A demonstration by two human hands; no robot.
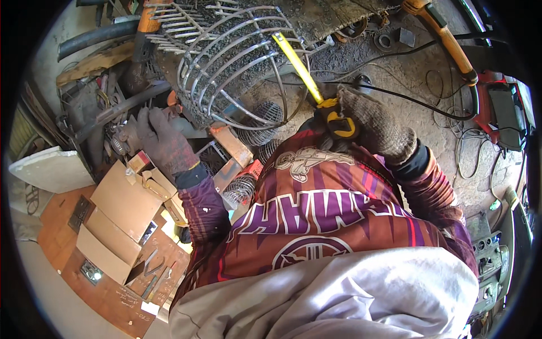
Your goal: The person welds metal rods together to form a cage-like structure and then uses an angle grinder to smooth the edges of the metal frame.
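In my right hand (377, 123), in a knitted work glove, is a black and yellow tape measure (340, 125). Its yellow blade sticks out up and to the left. The blade's tip lies over or against a rounded cage of bent metal rods (237, 68); I cannot tell whether it touches. My left hand (165, 142), in a dark stained glove, reaches out at the left with its fingers extended. Below its fingers are cluttered tools and metal parts, and nothing shows in its grip.
Coiled springs (261, 123) and a wooden block (231, 144) lie below the cage. An opened cardboard box (119, 206) stands on a brown board at the left. Black cable (418, 100) crosses the floor toward a red machine (497, 113) at the right.
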